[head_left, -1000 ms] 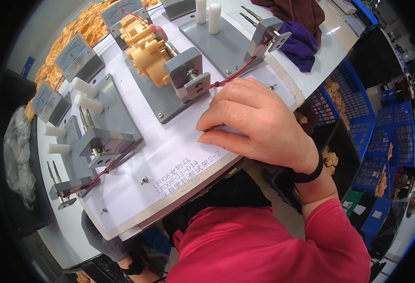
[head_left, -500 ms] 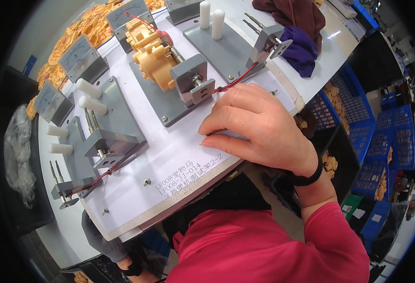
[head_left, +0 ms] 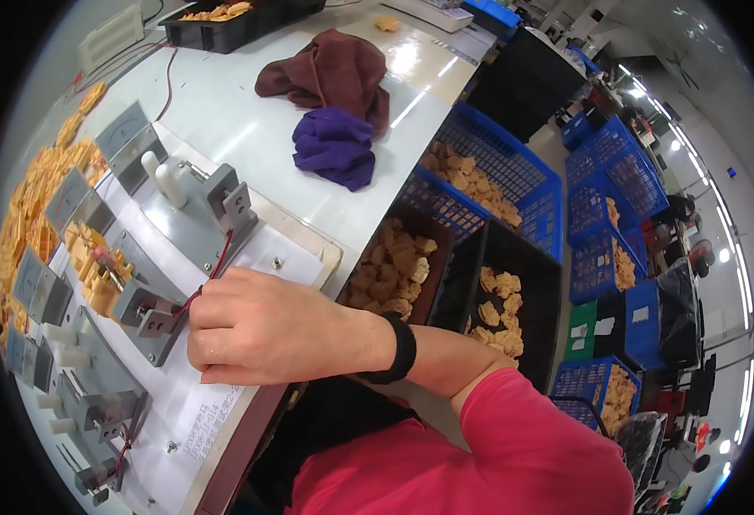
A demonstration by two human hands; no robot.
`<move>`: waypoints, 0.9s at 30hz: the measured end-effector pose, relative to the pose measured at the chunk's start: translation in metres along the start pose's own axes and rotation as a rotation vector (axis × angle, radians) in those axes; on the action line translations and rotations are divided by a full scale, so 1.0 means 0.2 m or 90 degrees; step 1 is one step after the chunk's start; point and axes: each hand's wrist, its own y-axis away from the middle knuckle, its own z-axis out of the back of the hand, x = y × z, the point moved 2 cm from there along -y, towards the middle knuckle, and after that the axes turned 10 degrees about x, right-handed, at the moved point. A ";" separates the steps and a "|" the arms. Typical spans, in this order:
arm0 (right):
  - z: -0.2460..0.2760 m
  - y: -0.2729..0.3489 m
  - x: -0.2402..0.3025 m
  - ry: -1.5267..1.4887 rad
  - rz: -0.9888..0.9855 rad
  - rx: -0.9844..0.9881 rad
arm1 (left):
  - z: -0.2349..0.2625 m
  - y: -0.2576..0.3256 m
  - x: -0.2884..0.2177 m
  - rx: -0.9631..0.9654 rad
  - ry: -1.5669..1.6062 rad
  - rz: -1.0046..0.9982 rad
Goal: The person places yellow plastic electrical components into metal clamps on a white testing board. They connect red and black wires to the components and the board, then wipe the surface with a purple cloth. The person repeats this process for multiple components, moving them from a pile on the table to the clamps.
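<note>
My right hand point(head_left: 261, 330) is closed with its fingers curled, over the near edge of a white board point(head_left: 308, 249) that carries grey test fixtures. What the fingertips hold, if anything, is hidden. Just beyond the knuckles, a red wire point(head_left: 224, 251) runs between two fixture blocks. A yellow plastic gear housing point(head_left: 94, 270) sits on the grey fixture point(head_left: 156, 350) left of the hand. The fixture farther back point(head_left: 188, 232) has two white posts point(head_left: 168, 180) and metal probes. Analog meters point(head_left: 126, 142) stand behind the fixtures. My left hand is out of view.
Loose yellow parts point(head_left: 30, 202) are heaped along the left. Brown point(head_left: 334, 73) and purple cloths point(head_left: 336, 148) lie on the white table. Right of the table are a blue basket point(head_left: 523, 184) and black bin point(head_left: 536, 292) with yellow parts. A black tray point(head_left: 248, 30) sits at the back.
The view has swung right, bringing the cloths and bins farther into it. My right hand's thumb-and-finger pinch is now a tighter curl. My left wrist has left the view.
</note>
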 end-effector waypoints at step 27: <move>0.03 -0.02 0.00 0.000 -0.026 0.041 | -0.01 0.00 0.22 0.076 0.173 0.068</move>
